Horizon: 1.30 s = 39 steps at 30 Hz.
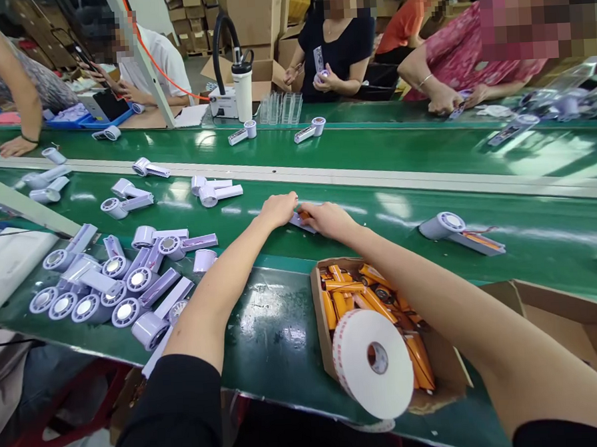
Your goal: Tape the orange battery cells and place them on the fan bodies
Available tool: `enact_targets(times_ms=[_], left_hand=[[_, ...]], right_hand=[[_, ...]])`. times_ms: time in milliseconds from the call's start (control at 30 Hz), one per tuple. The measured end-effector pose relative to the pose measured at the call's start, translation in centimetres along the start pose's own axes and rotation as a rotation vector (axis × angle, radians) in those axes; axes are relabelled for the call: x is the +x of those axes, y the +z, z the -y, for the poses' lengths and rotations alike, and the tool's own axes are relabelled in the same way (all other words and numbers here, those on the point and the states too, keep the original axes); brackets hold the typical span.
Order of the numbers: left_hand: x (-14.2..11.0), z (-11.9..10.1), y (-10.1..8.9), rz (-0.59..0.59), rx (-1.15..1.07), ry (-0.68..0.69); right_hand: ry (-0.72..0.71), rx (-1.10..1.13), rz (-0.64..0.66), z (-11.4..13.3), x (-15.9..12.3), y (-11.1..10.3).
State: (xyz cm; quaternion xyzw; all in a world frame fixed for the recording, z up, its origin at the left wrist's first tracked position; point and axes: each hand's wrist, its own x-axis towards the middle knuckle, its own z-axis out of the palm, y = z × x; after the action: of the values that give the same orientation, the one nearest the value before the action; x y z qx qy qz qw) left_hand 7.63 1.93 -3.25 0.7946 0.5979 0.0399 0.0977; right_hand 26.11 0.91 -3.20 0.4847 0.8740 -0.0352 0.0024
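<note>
Beyond the far left corner of the cardboard box [443,359], at the green belt [553,217]: a lilac fan part [302,224], between the left hand [281,209] and the right hand [321,219], largely covered by both. Visible just under the right hand's fingers, with a small orange piece [305,215] close against those fingers.

Right hand: fingers and thumb bent down together at the part; impossible to tell whether pinching the orange piece or merely pressing on it. Left hand: curled, knuckles up, at the part's left end; grip hidden, impossible to tell.

In the box: orange battery packs [344,286], heaped loosely. Leaning over its near side: a white tape roll [354,374]. Right of it, past the right forearm: an open carton [568,323].

Left of the box, crowded on the desk [263,319]: a pile of lilac fans [140,278]. Beyond the box to its right, on the belt: another fan [443,226], handle open, orange inside. Far beyond the box, past a pale rail [326,176]: a white tumbler [243,96], clear containers [282,109], and a co-worker in a dark top [362,43], holding a fan.
</note>
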Motion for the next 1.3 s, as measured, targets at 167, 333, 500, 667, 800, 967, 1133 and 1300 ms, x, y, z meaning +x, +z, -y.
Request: enact_targets(times_ms=[167, 333, 500, 667, 800, 967, 1133, 1300], left_hand=[[-0.5, -0.1, 0.5, -0.028, -0.026, -0.033], [-0.6, -0.2, 1.5, -0.067, -0.045, -0.043], [-0.2, -0.7, 1.8, -0.094, -0.048, -0.059], [-0.3, -1.4, 1.8, -0.103, -0.043, -0.091], [-0.6, -2.3, 1.5, -0.098, -0.033, -0.111], [-1.1, -3.1, 1.3, -0.092, -0.03, -0.111], [-1.0, -4.3, 0.2, -0.062, -0.023, -0.096], [-6.8, -7.7, -3.4, -0.11, -0.036, 0.148]], right_hand=[[-0.014, -0.049, 0.102, 0.7, -0.2, -0.1], [-0.094, -0.068, 0.153, 1.5, 0.3, 0.2], [-0.031, 0.003, 0.133, 1.4, 0.9, -0.3], [0.022, 0.088, 0.024, -0.9, 0.0, -1.9], [0.113, 0.093, -0.027, -2.7, -2.1, -2.8], [0.167, 0.053, 0.05, -2.9, -3.0, -1.3], [0.247, 0.039, 0.048, -2.3, -2.7, -1.2], [0.214, 0.155, -0.214, -2.3, -8.5, -4.6]])
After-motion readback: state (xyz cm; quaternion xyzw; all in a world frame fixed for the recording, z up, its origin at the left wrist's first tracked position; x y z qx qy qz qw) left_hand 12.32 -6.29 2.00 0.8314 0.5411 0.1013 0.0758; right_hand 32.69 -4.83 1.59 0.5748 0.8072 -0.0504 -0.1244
